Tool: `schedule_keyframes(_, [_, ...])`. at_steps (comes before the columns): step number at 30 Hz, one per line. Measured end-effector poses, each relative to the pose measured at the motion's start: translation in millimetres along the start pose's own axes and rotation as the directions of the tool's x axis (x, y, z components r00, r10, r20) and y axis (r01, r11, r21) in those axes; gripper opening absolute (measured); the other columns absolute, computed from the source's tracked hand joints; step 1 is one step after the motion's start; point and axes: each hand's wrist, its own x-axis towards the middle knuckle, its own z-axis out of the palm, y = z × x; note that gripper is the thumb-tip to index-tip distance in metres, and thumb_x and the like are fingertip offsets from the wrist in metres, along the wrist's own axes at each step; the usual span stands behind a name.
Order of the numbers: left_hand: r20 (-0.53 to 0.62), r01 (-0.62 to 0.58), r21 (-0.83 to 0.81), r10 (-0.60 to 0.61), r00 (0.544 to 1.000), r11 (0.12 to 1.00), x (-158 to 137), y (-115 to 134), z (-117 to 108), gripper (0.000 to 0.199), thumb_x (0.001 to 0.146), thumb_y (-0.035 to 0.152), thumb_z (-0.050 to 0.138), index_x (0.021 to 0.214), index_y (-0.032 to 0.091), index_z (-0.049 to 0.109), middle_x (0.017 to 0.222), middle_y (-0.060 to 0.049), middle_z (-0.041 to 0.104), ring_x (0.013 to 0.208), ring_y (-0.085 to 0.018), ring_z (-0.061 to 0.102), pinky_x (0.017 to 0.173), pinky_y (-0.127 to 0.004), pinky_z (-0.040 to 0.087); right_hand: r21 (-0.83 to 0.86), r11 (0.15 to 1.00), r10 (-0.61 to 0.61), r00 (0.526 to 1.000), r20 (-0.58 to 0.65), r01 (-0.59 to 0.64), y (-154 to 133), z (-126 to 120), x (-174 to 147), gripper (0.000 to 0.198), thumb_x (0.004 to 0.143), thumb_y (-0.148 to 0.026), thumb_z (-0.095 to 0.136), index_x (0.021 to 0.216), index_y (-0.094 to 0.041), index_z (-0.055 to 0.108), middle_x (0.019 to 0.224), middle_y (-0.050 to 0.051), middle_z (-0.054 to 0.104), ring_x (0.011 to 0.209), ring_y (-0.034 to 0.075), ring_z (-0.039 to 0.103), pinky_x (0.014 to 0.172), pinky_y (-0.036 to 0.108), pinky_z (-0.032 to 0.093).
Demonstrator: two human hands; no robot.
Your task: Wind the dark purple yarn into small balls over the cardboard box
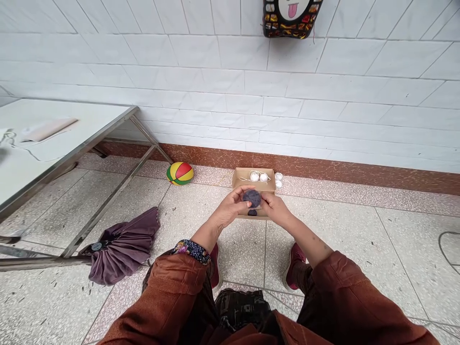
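Note:
A dark grey-purple ball of yarn is held up in front of me, over an open cardboard box. Around its left side curl the fingers of my left hand, thumb across the front. My right hand is closed at the ball's right edge; its fingertips are partly hidden, so a strand between them cannot be made out. Below the ball, a small dark piece shows in the cardboard box. Two white balls of yarn with loose strands lie at the box's far end.
More white balls sit just right of the box, by the wall. A colourful ball rests on the floor near a metal-framed table. A folded purple umbrella lies left of my feet. A patterned bag hangs above.

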Motion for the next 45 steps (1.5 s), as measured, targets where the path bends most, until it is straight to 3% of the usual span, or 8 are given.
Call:
schedule_keyframes(4, [-0.228,0.045,-0.036,-0.052,0.972,0.998,3,-2,-7,0.041,0.068,0.029,0.082,0.104,0.019,0.066,0.105,-0.006,0.066,0.096,-0.019,0.059,0.086,-0.033,0.045,-0.032,0.991,-0.123,0.986,0.114,0.128,-6,4,-7,0.021,0.100,-0.029,0.047,0.088,-0.020,0.062,0.078,0.001,0.065,0.073,0.016,0.059,0.070,0.027,0.043])
schedule_keyframes(8, [-0.356,0.149,0.185,-0.075,0.932,0.971,5,-5,-13,0.041,0.064,0.028,0.080,0.101,0.017,0.066,0.095,-0.005,0.068,0.086,-0.018,0.059,0.080,-0.032,0.044,0.027,0.975,-0.223,0.951,0.214,0.223,-19,0,-12,0.022,0.101,-0.033,0.049,0.089,-0.020,0.063,0.078,0.001,0.065,0.072,0.016,0.059,0.070,0.027,0.044])
schedule_keyframes(14, [-0.185,0.154,0.415,-0.083,0.979,0.897,1,-11,-8,0.070,0.061,0.021,0.080,0.127,0.020,0.057,0.100,-0.005,0.065,0.080,-0.016,0.058,0.076,-0.032,0.044,0.074,0.971,-0.228,0.973,0.024,0.226,-27,-18,-5,0.021,0.099,-0.033,0.051,0.090,-0.021,0.065,0.085,0.004,0.068,0.079,0.018,0.062,0.076,0.030,0.047])
schedule_keyframes(21, [0.122,0.044,0.152,-0.063,0.991,0.987,-4,-4,2,0.076,0.072,0.021,0.080,0.141,0.029,0.050,0.106,-0.005,0.064,0.099,-0.019,0.061,0.087,-0.033,0.045,0.019,0.998,-0.063,0.996,-0.064,0.064,0,-13,6,0.021,0.096,-0.030,0.050,0.083,-0.021,0.064,0.074,0.001,0.064,0.071,0.017,0.059,0.069,0.029,0.046])
schedule_keyframes(28, [0.064,0.121,-0.086,-0.115,0.991,0.989,-5,1,1,0.048,0.075,0.028,0.080,0.121,0.022,0.068,0.115,-0.009,0.065,0.100,-0.021,0.062,0.083,-0.034,0.051,0.015,1.000,-0.011,0.999,0.051,0.010,9,6,1,0.022,0.094,-0.017,0.047,0.102,-0.021,0.068,0.089,0.003,0.073,0.081,0.019,0.065,0.074,0.030,0.049])
schedule_keyframes(33, [-0.102,0.090,-0.122,-0.103,0.989,0.988,-2,1,-4,0.043,0.072,0.027,0.082,0.112,0.019,0.069,0.113,-0.008,0.066,0.097,-0.019,0.063,0.085,-0.034,0.051,-0.085,0.995,-0.045,0.992,0.119,0.055,6,9,-3,0.022,0.100,-0.024,0.047,0.106,-0.021,0.067,0.087,0.004,0.071,0.078,0.019,0.064,0.072,0.030,0.048])
schedule_keyframes(39, [-0.282,0.136,0.129,-0.095,0.955,0.982,4,-3,-12,0.042,0.068,0.030,0.081,0.106,0.017,0.068,0.101,-0.006,0.069,0.090,-0.018,0.062,0.080,-0.032,0.049,0.003,0.977,-0.207,0.944,0.257,0.213,-15,-1,-11,0.024,0.102,-0.034,0.048,0.091,-0.020,0.065,0.081,0.002,0.067,0.074,0.016,0.061,0.072,0.028,0.046])
schedule_keyframes(45, [-0.201,0.171,0.402,-0.096,0.975,0.900,2,-17,-11,0.054,0.060,0.023,0.083,0.111,0.019,0.066,0.096,-0.004,0.068,0.075,-0.015,0.058,0.072,-0.031,0.046,0.111,0.983,-0.155,0.983,0.101,0.144,-26,-20,-9,0.025,0.098,-0.038,0.051,0.086,-0.021,0.064,0.077,0.001,0.065,0.067,0.015,0.056,0.065,0.026,0.044])
